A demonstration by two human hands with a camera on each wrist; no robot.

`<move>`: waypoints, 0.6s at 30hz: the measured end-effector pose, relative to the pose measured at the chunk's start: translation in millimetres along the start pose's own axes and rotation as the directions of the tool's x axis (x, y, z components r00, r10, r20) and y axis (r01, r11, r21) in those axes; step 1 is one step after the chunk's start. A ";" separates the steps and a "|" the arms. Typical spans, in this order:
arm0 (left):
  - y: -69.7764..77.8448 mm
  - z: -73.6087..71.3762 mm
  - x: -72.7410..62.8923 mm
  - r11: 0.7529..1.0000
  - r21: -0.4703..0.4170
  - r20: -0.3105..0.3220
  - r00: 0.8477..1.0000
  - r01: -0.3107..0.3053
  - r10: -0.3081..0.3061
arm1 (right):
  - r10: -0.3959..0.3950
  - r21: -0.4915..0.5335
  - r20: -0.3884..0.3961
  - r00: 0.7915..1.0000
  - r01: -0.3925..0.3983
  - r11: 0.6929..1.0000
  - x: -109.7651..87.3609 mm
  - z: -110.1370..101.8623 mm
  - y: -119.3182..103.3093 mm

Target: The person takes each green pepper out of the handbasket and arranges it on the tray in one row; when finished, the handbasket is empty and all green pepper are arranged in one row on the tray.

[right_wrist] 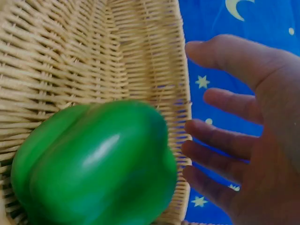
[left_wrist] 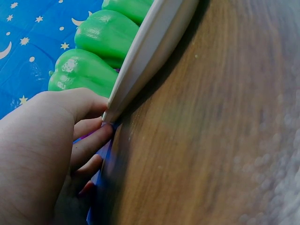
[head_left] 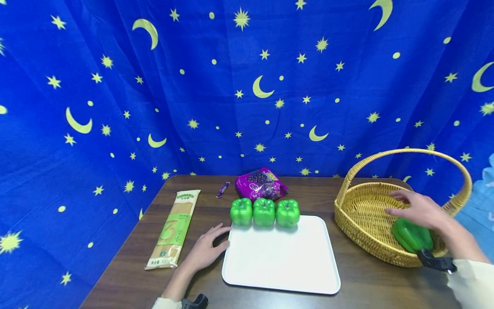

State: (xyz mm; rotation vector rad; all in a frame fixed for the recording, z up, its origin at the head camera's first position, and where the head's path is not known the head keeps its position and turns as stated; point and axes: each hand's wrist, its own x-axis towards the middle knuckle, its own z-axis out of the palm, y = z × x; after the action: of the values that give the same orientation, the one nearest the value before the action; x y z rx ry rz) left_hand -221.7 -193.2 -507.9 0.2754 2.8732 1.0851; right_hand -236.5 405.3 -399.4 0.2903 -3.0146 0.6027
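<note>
A white tray [head_left: 281,262] lies on the table with three green bell peppers [head_left: 264,212] lined up along its far edge. My left hand [head_left: 208,249] rests against the tray's left side, thumb and fingertips right at the rim; the left wrist view shows them at the tray edge [left_wrist: 136,61] too. My right hand [head_left: 418,209] hovers over the right part of a wicker basket [head_left: 362,236], fingers spread apart and holding nothing. Below that hand, another green bell pepper [right_wrist: 98,164] sits inside the basket, partly hidden by the hand in the head view.
Left of the left hand lies a long pack of noodles [head_left: 173,229]. A purple candy bag [head_left: 259,183] stands behind the peppers, with a small wrapped candy [head_left: 223,189] beside it. The basket's tall handle [head_left: 405,151] arches over it. A blue star-patterned curtain [head_left: 216,107] hangs behind the table.
</note>
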 end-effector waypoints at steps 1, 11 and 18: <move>0.0 0.2 0.0 1.000 -0.001 0.001 1.000 0.007 -0.007 | 0.018 -0.003 0.012 1.000 -0.018 1.000 -0.5 0.5 3.8; -0.8 0.2 1.3 1.000 0.002 0.006 1.000 0.021 -0.022 | 0.043 0.033 0.119 0.992 -0.047 0.998 -4.4 0.9 18.7; -0.5 0.7 2.9 1.000 -0.001 0.013 1.000 0.023 -0.023 | 0.032 -0.014 0.203 0.979 -0.029 0.999 0.8 -1.4 13.9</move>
State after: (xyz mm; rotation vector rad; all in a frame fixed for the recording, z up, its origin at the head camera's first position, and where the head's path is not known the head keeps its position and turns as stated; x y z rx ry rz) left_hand -224.5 -192.6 -508.7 0.2483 2.8565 1.0777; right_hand -240.0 418.2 -403.3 0.3244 -3.2224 0.5933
